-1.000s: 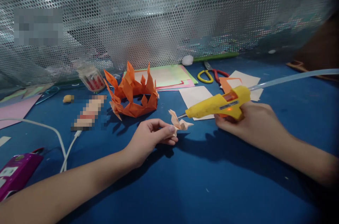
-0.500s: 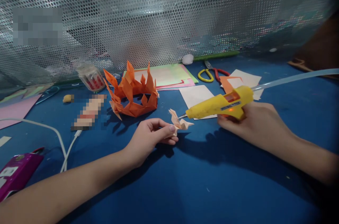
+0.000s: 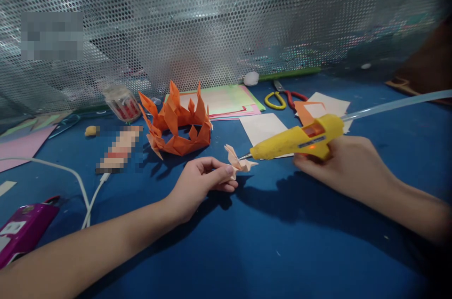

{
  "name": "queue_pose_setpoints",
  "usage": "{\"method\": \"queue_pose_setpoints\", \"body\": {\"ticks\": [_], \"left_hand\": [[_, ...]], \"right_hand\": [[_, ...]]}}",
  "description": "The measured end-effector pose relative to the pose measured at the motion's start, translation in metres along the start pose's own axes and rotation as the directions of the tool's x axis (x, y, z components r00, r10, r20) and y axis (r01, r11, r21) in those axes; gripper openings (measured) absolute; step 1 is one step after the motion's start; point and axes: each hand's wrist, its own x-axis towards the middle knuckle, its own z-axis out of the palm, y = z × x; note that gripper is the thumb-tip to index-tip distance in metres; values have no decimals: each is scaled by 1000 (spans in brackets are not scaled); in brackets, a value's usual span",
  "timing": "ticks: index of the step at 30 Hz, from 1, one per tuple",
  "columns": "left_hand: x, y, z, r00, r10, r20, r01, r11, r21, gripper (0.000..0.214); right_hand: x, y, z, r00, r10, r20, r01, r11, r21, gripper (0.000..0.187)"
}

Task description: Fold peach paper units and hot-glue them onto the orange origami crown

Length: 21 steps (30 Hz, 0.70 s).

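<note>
My left hand rests on the blue table and pinches a small folded peach paper piece between thumb and fingers. My right hand is closed round the grip of a yellow glue gun. A clear glue stick juts out of the gun's back to the right. The metal nozzle tip sits right at the paper piece. Behind my left hand stands an orange spiky folded-paper ring.
Yellow and red scissors, white paper squares and a stack of coloured sheets lie at the back. A small jar, a white cable and a purple pack are at the left. A perforated metal screen closes off the back.
The glue gun and my right hand have shifted slightly to the right. My left hand with the paper piece has stayed put.
</note>
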Motion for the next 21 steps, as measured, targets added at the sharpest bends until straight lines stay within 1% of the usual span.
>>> {"method": "queue_pose_setpoints", "body": {"ticks": [10, 13, 21], "left_hand": [[0, 1, 1, 1000, 6, -4, -6, 1000, -15, 46], [0, 0, 0, 1000, 10, -2, -10, 1000, -13, 45], [2, -2, -1, 1000, 12, -10, -12, 1000, -9, 40]], "right_hand": [[-1, 3, 1, 998, -59, 9, 59, 998, -3, 31], [-1, 3, 1, 998, -65, 5, 65, 998, 8, 30], [0, 3, 0, 997, -82, -12, 82, 996, 23, 33]]}}
